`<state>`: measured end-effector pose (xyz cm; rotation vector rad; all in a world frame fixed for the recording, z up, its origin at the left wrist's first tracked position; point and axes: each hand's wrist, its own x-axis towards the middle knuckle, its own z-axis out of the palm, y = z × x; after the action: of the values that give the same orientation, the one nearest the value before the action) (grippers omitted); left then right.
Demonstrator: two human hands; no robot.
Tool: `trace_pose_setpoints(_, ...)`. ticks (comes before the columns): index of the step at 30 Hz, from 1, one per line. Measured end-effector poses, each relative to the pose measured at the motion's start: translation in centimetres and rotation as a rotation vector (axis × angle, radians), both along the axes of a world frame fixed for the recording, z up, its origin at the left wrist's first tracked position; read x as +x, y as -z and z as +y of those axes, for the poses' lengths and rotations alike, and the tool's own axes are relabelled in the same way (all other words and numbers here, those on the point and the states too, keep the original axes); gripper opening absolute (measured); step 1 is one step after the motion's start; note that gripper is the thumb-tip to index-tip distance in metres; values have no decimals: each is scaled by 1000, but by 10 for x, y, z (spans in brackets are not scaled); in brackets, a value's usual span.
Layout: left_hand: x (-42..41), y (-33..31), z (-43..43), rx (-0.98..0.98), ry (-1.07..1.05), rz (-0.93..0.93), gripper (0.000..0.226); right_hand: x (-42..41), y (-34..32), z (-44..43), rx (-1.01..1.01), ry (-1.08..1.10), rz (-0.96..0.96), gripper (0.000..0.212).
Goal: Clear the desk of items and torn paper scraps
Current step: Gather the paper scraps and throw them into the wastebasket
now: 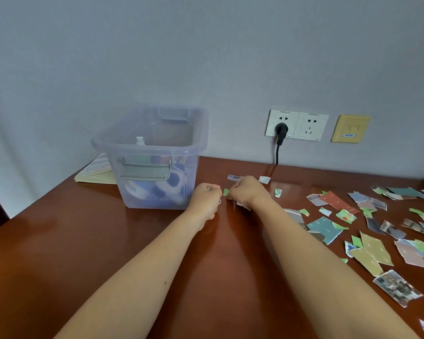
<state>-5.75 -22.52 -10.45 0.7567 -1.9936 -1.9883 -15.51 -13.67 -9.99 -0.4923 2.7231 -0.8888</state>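
While both forearms are reaching forward over the brown desk (83, 241), the 2 hands are meeting just right of the clear bin (123, 145), knuckles toward the camera.

Right hand (245, 192): fingers curled, tips pinching a small green scrap (226, 192). The scrap is standing in the gap between the 2 hands, its long axis roughly upright, pointing toward the wall. White torn edges are showing under the heel of this hand; how they are held I cannot tell.

Left hand (205, 199): fingers curled in tight, close beside the green scrap. A small glint is showing at the fingers. Whether this hand is gripping anything I cannot tell.

Torn scraps (377, 228): lying flat, scattered in a broad band over the right part of the desk, running from near the right forearm out to the right edge. Larger pieces:
- red scrap (338, 203), long axis running diagonally from far-left to near-right;
- olive scrap (375, 248), same diagonal;
- photo scrap (397, 287), same diagonal, nearest the camera.
2 pale scraps are lying just beyond the right hand.

The bin is standing upright near the wall, holding a white-capped bottle and blue-and-white items, handle facing the camera. A notebook (96, 171) is lying behind its left side. On the wall: 2 sockets (296, 124), a black plug (280, 130) in the left 1, and a yellow plate (350, 128).
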Motion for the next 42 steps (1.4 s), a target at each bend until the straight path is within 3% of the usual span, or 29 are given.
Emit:
trace_pose_setpoints(14, -5, 3, -1, -49, 2, -42, 31, 4, -2, 10, -91, -60, -8, 5)
trace_pose_setpoints(23, -5, 4, -1, -126, 29, -28, 23, 18, -5, 19, -146, -67, 0, 23)
trace_pose_setpoints(28, -17, 9, -2, -383, 68, -68, 19, 21, -3, 28, -422, 60, -76, 23)
trace_pose_setpoints(34, -29, 6, 0, -1033, 132, -199, 29, 18, 2, 30, -547, 149, -70, 23)
trace_pose_setpoints(37, -37, 7, 1, -1115, 116, -260, 34, 14, 7, 29, -578, 154, -73, 25)
trace_pose_setpoints(42, -46, 5, -2, -1057, 113, -355, 37, 13, 10, 29, -625, 142, -49, 24)
